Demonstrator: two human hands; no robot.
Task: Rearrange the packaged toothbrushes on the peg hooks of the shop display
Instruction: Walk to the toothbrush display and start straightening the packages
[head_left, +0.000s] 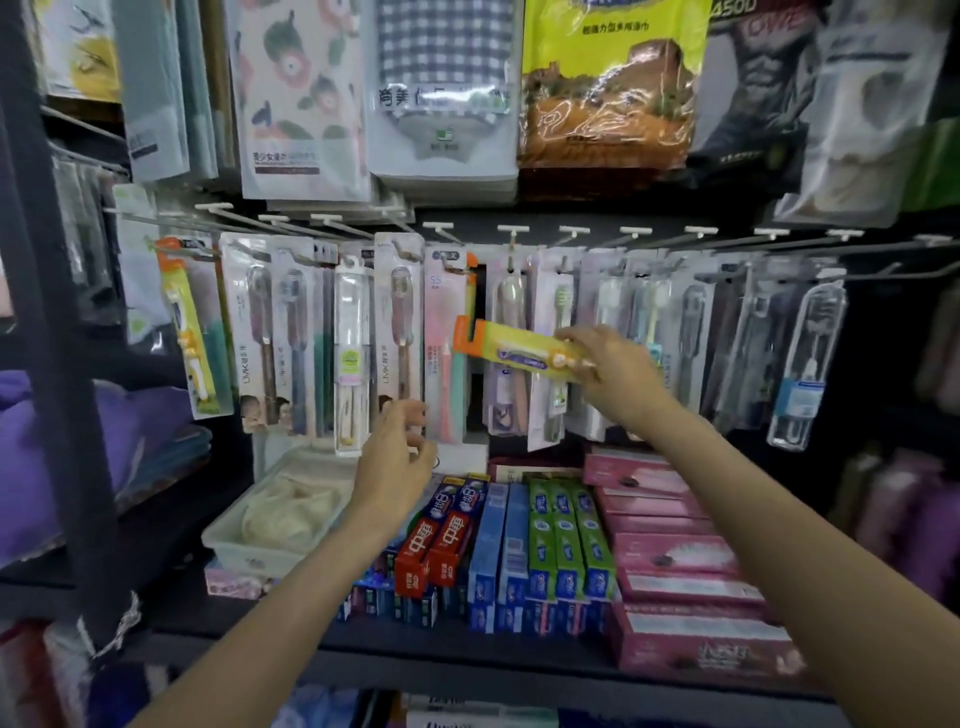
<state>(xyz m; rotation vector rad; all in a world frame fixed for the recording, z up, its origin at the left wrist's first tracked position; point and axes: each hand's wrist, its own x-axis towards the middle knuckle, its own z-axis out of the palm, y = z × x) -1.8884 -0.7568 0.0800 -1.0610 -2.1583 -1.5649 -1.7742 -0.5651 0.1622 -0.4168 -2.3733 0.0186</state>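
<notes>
Across the middle of the shop display (519, 218), a row of peg hooks (511, 231) carries packaged toothbrushes (400, 332) hanging side by side from the left post to the right edge, with large bagged towels and cloths (447, 93) hung in the row above them. Below the pegs, the shelf (467, 654) holds toothpaste boxes (540, 540) standing in tight rows near its middle, pink boxes (670, 556) stacked toward its right end and a pale plastic tray (270, 525) toward its left end. Both bare arms reach up from the lower edge of the view. The right hand (613, 371) grips a yellow-and-orange toothbrush pack (519, 351), fingers curled round its right end, and holds it lying sideways in front of the hanging packs near the middle of the row, its orange end pointing left and free of any hook. The left hand (397, 457) is raised lower down, just below the bottom edges of the packs left of centre, with its fingers loosely curled and holding nothing. A matching yellow-and-orange pack (189, 332) hangs at the left end of the row.
</notes>
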